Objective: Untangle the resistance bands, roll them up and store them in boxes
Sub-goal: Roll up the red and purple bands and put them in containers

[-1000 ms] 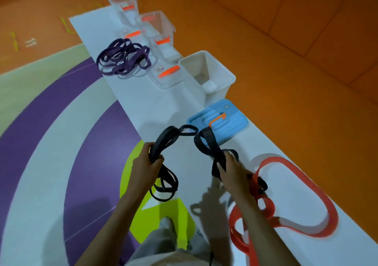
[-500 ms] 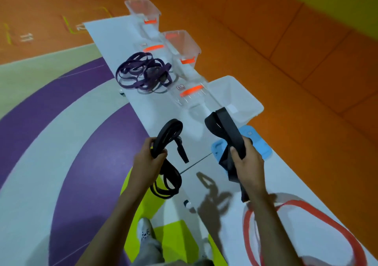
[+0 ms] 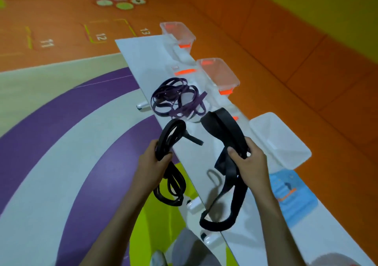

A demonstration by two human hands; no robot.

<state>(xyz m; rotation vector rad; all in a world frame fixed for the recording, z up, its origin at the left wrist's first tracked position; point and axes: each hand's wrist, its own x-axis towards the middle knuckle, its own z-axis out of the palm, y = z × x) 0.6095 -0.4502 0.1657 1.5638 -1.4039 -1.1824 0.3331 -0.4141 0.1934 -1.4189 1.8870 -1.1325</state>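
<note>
A bundle of thin black bands point(image 3: 171, 135) is gripped in the left hand point(image 3: 153, 163) over the table's point(image 3: 147, 57) left edge, loops dangling below the fist. The right hand point(image 3: 249, 163) clenches a wide black band point(image 3: 225, 126) above the tabletop, its loop hanging down. A purple tangle point(image 3: 178, 100) lies farther along. A white box point(image 3: 280, 141), a clear box point(image 3: 218, 73) and a blue lid point(image 3: 290, 192) line the right edge.

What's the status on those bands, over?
Left hand grips thin black band; right hand grips wide black band. Purple bands tangled on table. White box open, nothing blocking.
</note>
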